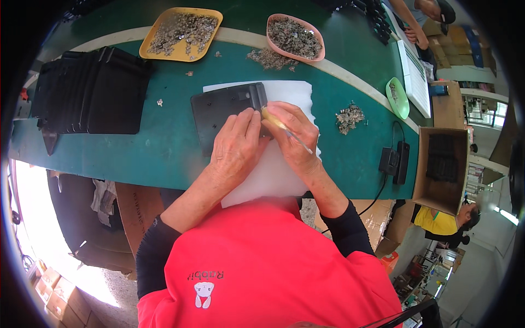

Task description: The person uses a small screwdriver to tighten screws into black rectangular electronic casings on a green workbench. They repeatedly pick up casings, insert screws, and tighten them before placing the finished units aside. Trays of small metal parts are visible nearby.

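On green tabletop (169, 156), black panel (210, 117) lies under hands (236, 145) (292, 148).

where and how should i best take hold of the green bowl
Probably by the near rim of the green bowl, thumb inside, fingers outside, coming from the person's side: that end looks bare, small metal parts lie toward the far end, and a white panel sits close on its right.
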The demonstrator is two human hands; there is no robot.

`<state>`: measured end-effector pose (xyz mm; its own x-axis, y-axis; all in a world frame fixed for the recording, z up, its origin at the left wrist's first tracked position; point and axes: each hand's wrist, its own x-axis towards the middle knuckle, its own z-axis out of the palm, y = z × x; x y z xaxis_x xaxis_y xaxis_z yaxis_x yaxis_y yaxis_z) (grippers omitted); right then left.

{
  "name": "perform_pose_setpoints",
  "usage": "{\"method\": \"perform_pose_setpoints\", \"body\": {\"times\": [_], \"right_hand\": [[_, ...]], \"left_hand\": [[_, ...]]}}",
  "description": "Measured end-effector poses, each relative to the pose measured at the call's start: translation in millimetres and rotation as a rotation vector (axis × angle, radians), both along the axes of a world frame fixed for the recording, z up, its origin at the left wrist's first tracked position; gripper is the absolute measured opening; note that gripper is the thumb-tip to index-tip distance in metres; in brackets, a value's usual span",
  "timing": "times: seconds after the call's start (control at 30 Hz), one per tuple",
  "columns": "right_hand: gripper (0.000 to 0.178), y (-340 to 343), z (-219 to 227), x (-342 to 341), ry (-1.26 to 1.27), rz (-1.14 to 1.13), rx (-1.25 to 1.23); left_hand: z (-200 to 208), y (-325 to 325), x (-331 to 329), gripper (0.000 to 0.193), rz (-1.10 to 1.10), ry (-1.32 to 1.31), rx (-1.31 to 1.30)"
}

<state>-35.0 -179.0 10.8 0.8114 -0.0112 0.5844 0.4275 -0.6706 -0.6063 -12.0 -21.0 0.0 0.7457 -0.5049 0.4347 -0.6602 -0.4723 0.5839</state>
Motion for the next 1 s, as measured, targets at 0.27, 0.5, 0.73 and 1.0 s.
{"method": "perform_pose_setpoints", "body": {"times": [0.27, 0.5, 0.73, 1.0], "right_hand": [[0.019, 5, 13, 14, 0.206, -0.06, -0.027], [0.022, -17, 35, 53, 0.693, -0.042, 0.022], [0.029, -20, 39, 99, 0.774, 0.014, 0.333], [0.032, -16, 30, 108, 0.618, 0.014, -0.09]], "left_hand": [[-5, 0, 0, 0.054, -0.012, 0.003, -0.002], [7, -2, 4, 0.059, -0.019, -0.057, 0.076], [9, -6, 4, 0.06, -0.008, -0.094, 0.107], [10, -5, 2, 0.057, -0.002, -0.078, 0.095]]}}
